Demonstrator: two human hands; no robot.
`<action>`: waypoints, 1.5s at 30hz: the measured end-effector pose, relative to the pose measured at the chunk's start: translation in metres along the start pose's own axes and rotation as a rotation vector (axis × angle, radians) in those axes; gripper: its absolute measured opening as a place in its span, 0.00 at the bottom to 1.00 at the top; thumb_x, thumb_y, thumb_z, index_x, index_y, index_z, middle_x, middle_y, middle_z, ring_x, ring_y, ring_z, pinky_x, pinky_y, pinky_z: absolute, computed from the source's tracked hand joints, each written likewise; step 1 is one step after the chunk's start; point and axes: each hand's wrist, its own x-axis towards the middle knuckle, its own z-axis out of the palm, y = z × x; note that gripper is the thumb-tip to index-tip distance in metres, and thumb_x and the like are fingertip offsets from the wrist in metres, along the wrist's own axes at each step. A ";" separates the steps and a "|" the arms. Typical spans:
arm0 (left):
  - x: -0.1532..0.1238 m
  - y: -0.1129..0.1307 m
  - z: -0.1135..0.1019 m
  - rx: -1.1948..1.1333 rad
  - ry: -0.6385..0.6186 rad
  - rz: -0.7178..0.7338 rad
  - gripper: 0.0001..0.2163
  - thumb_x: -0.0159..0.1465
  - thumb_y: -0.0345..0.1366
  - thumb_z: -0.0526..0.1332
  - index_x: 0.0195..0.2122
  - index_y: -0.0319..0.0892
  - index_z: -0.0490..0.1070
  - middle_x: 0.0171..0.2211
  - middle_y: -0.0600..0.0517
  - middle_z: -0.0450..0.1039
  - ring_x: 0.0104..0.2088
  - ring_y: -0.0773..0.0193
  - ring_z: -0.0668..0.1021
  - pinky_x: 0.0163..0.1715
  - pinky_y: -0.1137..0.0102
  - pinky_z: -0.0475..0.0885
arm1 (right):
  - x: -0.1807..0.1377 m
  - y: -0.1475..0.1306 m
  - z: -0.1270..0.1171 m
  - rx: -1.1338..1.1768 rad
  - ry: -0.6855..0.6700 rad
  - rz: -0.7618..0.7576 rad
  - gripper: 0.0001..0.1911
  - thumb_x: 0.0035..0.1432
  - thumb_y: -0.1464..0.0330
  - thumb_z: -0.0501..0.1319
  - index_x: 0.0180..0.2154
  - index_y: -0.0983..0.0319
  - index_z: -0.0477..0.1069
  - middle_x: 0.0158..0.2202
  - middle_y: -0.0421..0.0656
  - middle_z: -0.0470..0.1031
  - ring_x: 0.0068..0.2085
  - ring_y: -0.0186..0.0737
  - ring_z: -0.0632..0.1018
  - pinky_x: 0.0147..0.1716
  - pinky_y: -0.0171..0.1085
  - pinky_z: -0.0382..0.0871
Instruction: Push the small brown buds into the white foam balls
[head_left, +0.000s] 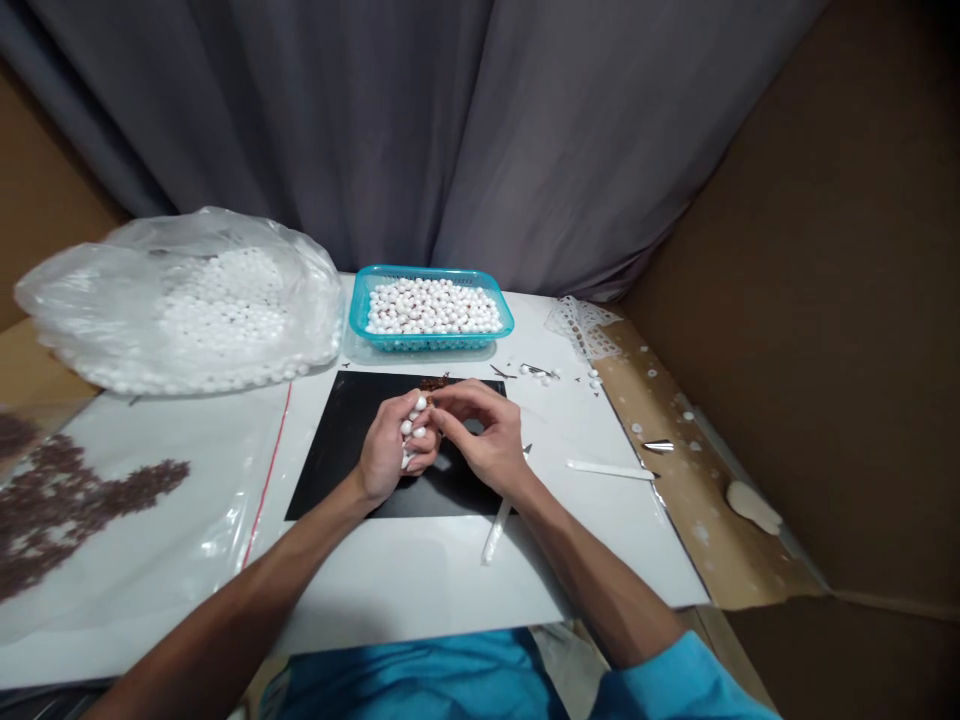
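Note:
Several small white balls (407, 428) are gathered in my left hand (388, 445), its fingers curled around them. One white ball (421, 403) sits at the top by the thumb. My right hand (484, 432) meets it there, thumb and forefinger pinched together beside the ball. A tiny brown bit (430, 402) shows at those fingertips, too small to name. Both hands are above a black mat (322, 470). Just behind them lies a little heap of reddish-brown bits (435, 382), partly covered by the right hand.
Behind the mat stands a blue plastic basket (358, 325) full of white balls. To its left is a big clear bag (97, 310) of balls. A zip bag (217, 500) with brown bits lies at left. White pen-like tools (611, 469) and tweezers-like metal pieces (540, 370) are at right.

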 end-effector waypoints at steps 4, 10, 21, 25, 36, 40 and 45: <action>0.001 -0.002 -0.001 0.051 -0.018 0.061 0.20 0.68 0.51 0.61 0.26 0.44 0.57 0.16 0.62 0.52 0.11 0.73 0.58 0.10 0.80 0.50 | 0.000 0.002 0.000 0.010 -0.001 0.016 0.07 0.67 0.65 0.68 0.46 0.58 0.82 0.43 0.45 0.82 0.38 0.39 0.82 0.37 0.37 0.78; 0.000 -0.001 -0.002 0.107 -0.024 0.101 0.20 0.69 0.49 0.60 0.26 0.45 0.57 0.16 0.62 0.52 0.12 0.73 0.59 0.11 0.79 0.49 | -0.002 0.010 0.001 0.064 0.023 0.108 0.07 0.66 0.64 0.69 0.43 0.59 0.83 0.41 0.45 0.82 0.35 0.38 0.81 0.33 0.36 0.77; -0.002 -0.004 -0.002 0.252 -0.013 0.179 0.19 0.71 0.47 0.59 0.27 0.44 0.58 0.19 0.60 0.54 0.16 0.74 0.57 0.15 0.78 0.52 | -0.002 0.008 0.002 0.181 -0.027 0.222 0.13 0.66 0.57 0.68 0.40 0.61 0.78 0.32 0.42 0.79 0.28 0.35 0.76 0.29 0.35 0.74; -0.002 -0.008 -0.004 0.272 -0.011 0.195 0.19 0.71 0.49 0.59 0.27 0.44 0.57 0.20 0.61 0.53 0.18 0.73 0.56 0.15 0.78 0.53 | -0.002 0.008 0.001 0.185 -0.058 0.235 0.13 0.67 0.57 0.68 0.41 0.61 0.76 0.32 0.41 0.78 0.28 0.35 0.76 0.28 0.34 0.73; 0.000 -0.012 -0.007 0.341 0.085 0.254 0.23 0.69 0.54 0.61 0.26 0.44 0.57 0.22 0.60 0.50 0.20 0.73 0.57 0.16 0.78 0.53 | -0.002 0.011 -0.001 0.207 -0.149 0.231 0.12 0.68 0.58 0.66 0.44 0.60 0.75 0.32 0.41 0.77 0.28 0.35 0.77 0.27 0.34 0.74; -0.001 -0.010 -0.006 0.332 0.101 0.244 0.24 0.67 0.55 0.63 0.26 0.44 0.57 0.22 0.60 0.51 0.20 0.73 0.57 0.16 0.78 0.53 | -0.002 0.011 0.000 0.213 -0.136 0.245 0.13 0.68 0.56 0.67 0.43 0.60 0.76 0.32 0.41 0.78 0.28 0.36 0.78 0.28 0.35 0.76; -0.001 -0.010 -0.006 0.332 0.081 0.251 0.24 0.68 0.54 0.63 0.25 0.43 0.58 0.22 0.59 0.51 0.19 0.73 0.57 0.16 0.77 0.53 | -0.002 0.012 0.001 0.226 -0.123 0.239 0.15 0.66 0.56 0.68 0.41 0.61 0.76 0.30 0.40 0.79 0.27 0.36 0.78 0.28 0.36 0.77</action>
